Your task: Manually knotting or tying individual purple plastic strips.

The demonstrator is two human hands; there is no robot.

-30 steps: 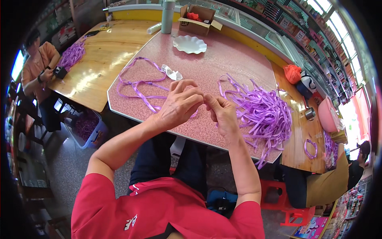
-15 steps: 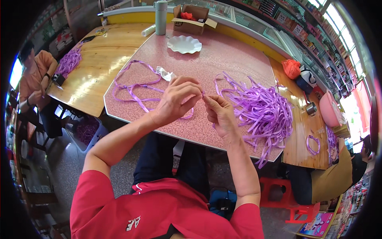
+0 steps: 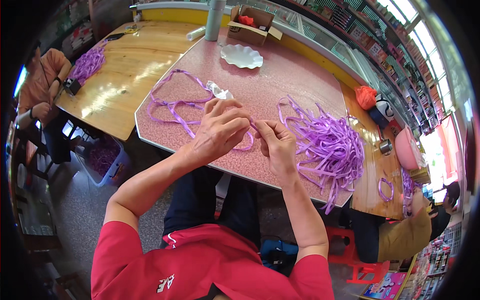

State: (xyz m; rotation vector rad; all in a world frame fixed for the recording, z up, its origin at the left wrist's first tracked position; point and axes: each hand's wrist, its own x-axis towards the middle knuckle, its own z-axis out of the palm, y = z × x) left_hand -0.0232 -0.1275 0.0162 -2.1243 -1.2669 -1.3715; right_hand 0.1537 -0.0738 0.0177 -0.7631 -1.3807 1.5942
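While our left hand [image 3: 220, 127] and right hand [image 3: 281, 147] stay pinched on a purple ribbon [image 3: 253, 124], nearer us than the scalloped white plate [image 3: 242, 56], we see little change from a moment ago and judge its handling ongoing.

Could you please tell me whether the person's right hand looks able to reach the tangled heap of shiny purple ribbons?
Probably yes: the bare right hand is just left of the heap of shiny purple ribbons, with nothing visible standing between them, though it pinches a thin purple strip.
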